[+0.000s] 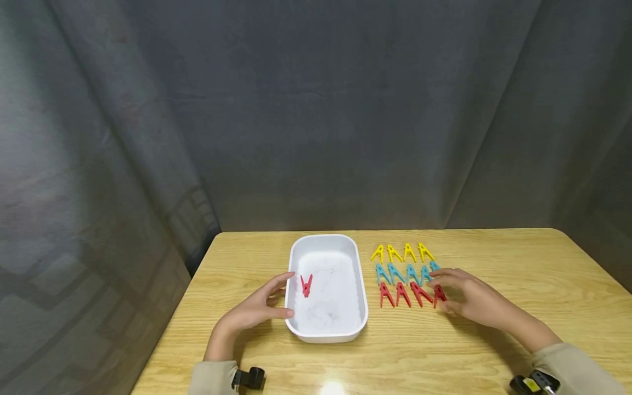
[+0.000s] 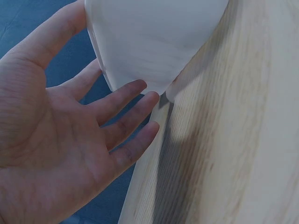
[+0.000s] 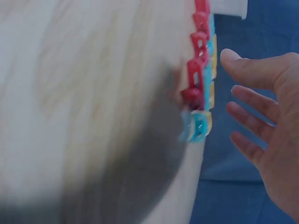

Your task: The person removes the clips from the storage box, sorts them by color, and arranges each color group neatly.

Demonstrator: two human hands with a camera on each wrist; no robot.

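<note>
Right hand (image 1: 466,296) first: fingers spread and relaxed, holding nothing, palm down over the table, fingertips just at the right end of the rows of pegs. In the head view its fingertips sit at the last red peg (image 1: 439,294) of the near row; whether they actually touch it, I cannot tell. From the right wrist camera the same hand (image 3: 273,140) is wide, fingers apart, with the red pegs (image 3: 195,79) strung along the blurred table edge close by the thumb.

Out from there, the pegs lie in three rows on the wooden table (image 1: 494,329): the red row (image 1: 402,294) nearest the person, a blue row (image 1: 402,272) behind it, a yellow row (image 1: 401,252) farthest back. The rows lie close together, just right of the tray.

Left hand (image 1: 257,307) now: also loose and wide, gripping nothing, resting against the left wall of the white tray (image 1: 362,307), thumb near the front corner and fingers up along the rim. The left wrist camera shows that open palm (image 2: 56,154) with fingertips right at the tray's rounded white wall (image 2: 149,42).

Inside the tray lies a single red peg (image 1: 306,285), towards the left side, close to the left hand's fingers.

Behind the table hangs a grey curtain (image 1: 316,109).
</note>
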